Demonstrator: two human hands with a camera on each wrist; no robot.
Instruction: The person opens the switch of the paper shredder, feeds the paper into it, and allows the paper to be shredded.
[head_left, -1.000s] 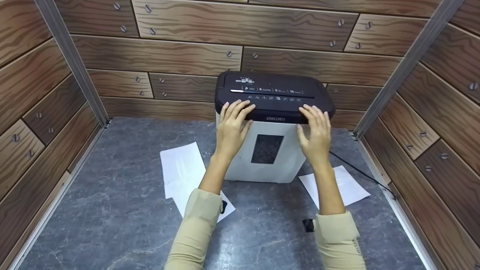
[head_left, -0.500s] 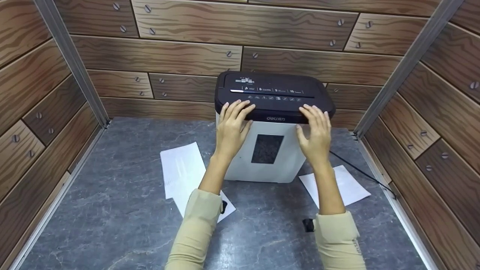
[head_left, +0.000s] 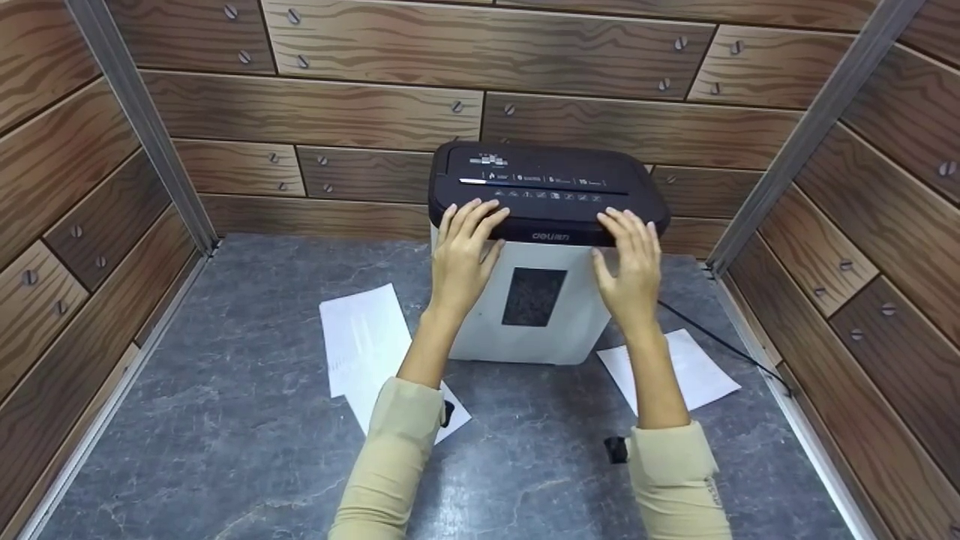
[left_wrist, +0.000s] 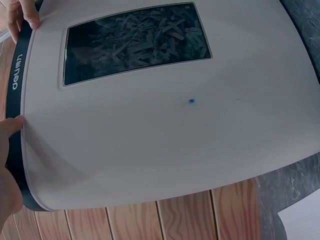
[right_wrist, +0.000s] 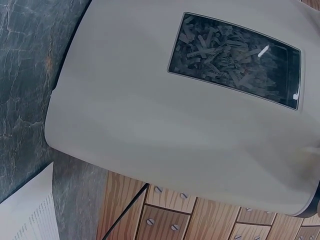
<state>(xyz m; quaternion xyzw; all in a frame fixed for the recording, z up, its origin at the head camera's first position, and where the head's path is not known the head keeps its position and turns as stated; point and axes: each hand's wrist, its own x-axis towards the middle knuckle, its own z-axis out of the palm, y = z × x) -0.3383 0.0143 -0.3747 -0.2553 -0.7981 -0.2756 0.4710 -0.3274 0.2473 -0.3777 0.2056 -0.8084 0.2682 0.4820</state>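
Note:
A paper shredder (head_left: 531,300) stands upright near the back wall, with a black top and a pale bin. Shredded paper shows through its dark window (left_wrist: 137,42). My left hand (head_left: 461,266) rests on the top's front edge at the left, its fingers spread over the rim and its thumb lower, at the front. At the right of the same edge rests my right hand (head_left: 631,270), fingers likewise over the rim. The left wrist view shows a thumb (left_wrist: 12,124) at the seam between black top and bin. In the right wrist view my right hand is mostly cut off.
Overlapping white sheets (head_left: 364,330) lie on the grey marbled table (head_left: 225,420), left of the shredder. Another sheet (head_left: 694,371), partly hidden by the right forearm, lies to the right. A black cord (head_left: 724,346) runs toward the right edge. Wood-patterned walls (head_left: 390,112) enclose the table.

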